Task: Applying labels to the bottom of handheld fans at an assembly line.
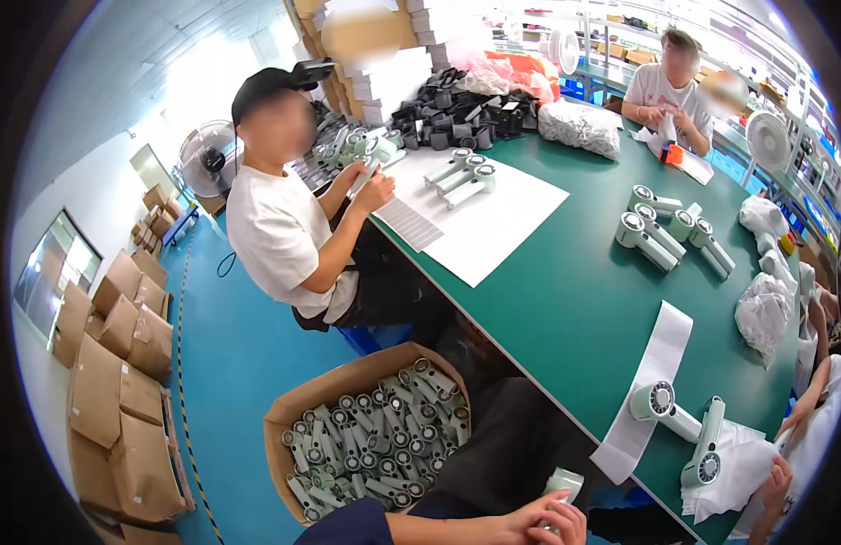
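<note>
My left hand [534, 521] reaches in from the lower edge below a navy sleeve. Its fingers are closed around a pale green handheld fan [566, 484], whose upper end shows above them; the rest is mostly covered by the fingers. My right hand cannot be made out. Just left of my forearm stands an open carton [276, 454] full of similar fans. Across the green table's edge, to the right of my hand, a fan with a round grille [654, 401] lies on a long white strip [667, 341]. Beside it, another fan [708, 445] rests partly on a white bag [743, 454].
On the green table [566, 300] several fans [652, 238] lie grouped. A white sheet [520, 204] bears more fans near a seated person in a cap [284, 227]. Black parts [457, 109] are heaped behind. Other people work at the far end and right edge. Cartons [130, 400] line the left.
</note>
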Motion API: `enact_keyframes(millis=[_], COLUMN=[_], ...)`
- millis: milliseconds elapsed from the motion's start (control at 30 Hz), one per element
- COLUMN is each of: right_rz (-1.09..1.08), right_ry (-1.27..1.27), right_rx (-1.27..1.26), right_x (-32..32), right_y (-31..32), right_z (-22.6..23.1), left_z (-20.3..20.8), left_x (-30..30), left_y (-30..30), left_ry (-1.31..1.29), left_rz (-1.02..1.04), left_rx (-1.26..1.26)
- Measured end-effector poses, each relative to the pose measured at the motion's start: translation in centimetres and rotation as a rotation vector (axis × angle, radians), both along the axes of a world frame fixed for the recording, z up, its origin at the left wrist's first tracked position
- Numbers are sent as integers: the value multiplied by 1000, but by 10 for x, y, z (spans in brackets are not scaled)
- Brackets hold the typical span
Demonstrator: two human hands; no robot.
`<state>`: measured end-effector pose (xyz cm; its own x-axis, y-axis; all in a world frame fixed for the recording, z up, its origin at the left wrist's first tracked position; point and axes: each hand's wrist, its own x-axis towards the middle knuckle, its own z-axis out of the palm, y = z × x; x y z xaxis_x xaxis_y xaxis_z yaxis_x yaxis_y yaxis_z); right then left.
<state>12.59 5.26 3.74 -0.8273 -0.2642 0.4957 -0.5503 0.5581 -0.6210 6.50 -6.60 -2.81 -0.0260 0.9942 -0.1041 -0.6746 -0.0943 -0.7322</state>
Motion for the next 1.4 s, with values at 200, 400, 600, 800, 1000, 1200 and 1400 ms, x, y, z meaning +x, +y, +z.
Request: enact_keyframes(millis=[200, 400, 600, 800, 1000, 1200, 1400], right_rz=[-263, -285, -282, -433, -382, -525, -562], right_ry=[63, 171, 51, -168, -151, -218, -328], right_rx=[-278, -338, -470, -667, -670, -735, -1262], right_x=[2, -18, -12, -6, -12, -21, 1], right_y=[8, 7, 28, 24, 20, 4, -3], right_z=[-31, -31, -45, -31, -52, -37, -40], left_z=[2, 13, 73, 35, -10, 4, -13], left_x=[-26, -47, -50, -34, -40, -61, -52], left_y=[29, 28, 10, -16, 25, 30, 38], left_ry=[690, 703, 900, 2446, 2361, 2230, 2213], left_rz=[-397, -409, -495, 366, 645, 747, 829], left_rx=[-419, -403, -433, -1001, -614, -820, -767])
